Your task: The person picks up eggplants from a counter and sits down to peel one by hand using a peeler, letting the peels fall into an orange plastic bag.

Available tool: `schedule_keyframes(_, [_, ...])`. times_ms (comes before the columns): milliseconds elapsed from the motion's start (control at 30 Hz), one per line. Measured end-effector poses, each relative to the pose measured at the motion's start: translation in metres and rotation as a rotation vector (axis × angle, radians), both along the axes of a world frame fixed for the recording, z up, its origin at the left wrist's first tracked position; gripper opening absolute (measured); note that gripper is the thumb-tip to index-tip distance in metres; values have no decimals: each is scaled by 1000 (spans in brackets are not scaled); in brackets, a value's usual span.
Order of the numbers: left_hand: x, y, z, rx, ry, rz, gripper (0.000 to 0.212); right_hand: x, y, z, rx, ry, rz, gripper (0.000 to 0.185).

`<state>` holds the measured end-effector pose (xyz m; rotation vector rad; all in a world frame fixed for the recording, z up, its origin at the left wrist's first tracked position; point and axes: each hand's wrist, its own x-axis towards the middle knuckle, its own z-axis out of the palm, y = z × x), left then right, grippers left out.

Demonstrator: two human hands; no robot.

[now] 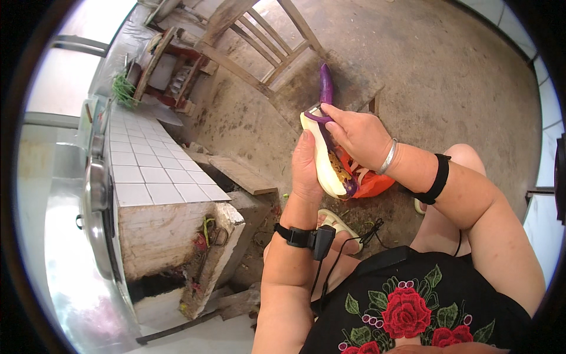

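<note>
My left hand [306, 166] is closed around a long, partly peeled eggplant [322, 155], tilted over the floor, with pale flesh bare on the side towards the hand. Dark purple skin and a brown, scarred patch show along its other side. At its upper end my right hand [356, 132] grips a peeler [315, 109], mostly covered by the fingers, with a strip of purple skin [318, 117] curling at the blade. Beyond the hands, a whole purple eggplant [326, 84] lies on the seat of a wooden chair. Under my right hand is a red plastic bag [373, 183], partly hidden.
The wooden chair [292, 84] stands ahead. To the left is a white-tiled stove ledge [150, 168] with a broken edge and a metal pot lid [99, 221]. Wooden boards [243, 174] lie beside it. Green stalks [124, 90] sit farther back. A black cable [338, 261] hangs near my feet.
</note>
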<state>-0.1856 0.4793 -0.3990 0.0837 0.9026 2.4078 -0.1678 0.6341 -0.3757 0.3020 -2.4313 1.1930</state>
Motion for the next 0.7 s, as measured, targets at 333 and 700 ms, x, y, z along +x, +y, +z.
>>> schedule_keyframes(333, [-3, -1, -6, -61, 38, 18, 46, 2, 1, 1, -40, -1, 19, 37])
schedule_keyframes(700, [-4, 5, -8, -116, 118, 40, 54, 2, -7, 0, 4, -41, -21, 34])
